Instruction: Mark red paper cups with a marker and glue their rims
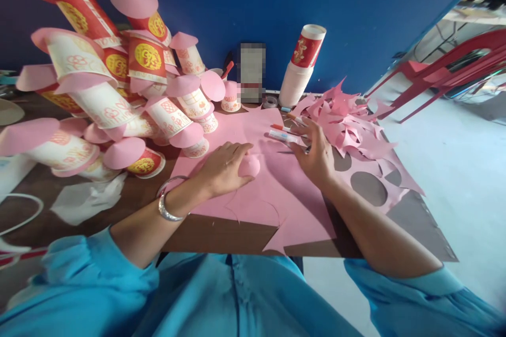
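My left hand (225, 168) is closed around a small pink paper cone (250, 166), thumb and fingers curled about it, just above a large pink paper sheet (245, 131). My right hand (318, 155) is at the sheet's right side, its thumb and fingers apart. Close to its fingertips lie a white glue tube (281, 136) and a red-orange pen (279, 127). Another orange-brown pen (294, 118) reaches under the fingers. A thin dark pointed tool shows by the thumb, mostly hidden.
Paper cups with pink cone tops (105, 105) are piled on the left. A tall stack of cups (296, 81) stands at the back. Pink paper scraps (343, 116) heap up at right. A red chair (446, 68) is beyond the table; crumpled white plastic (89, 200) lies front left.
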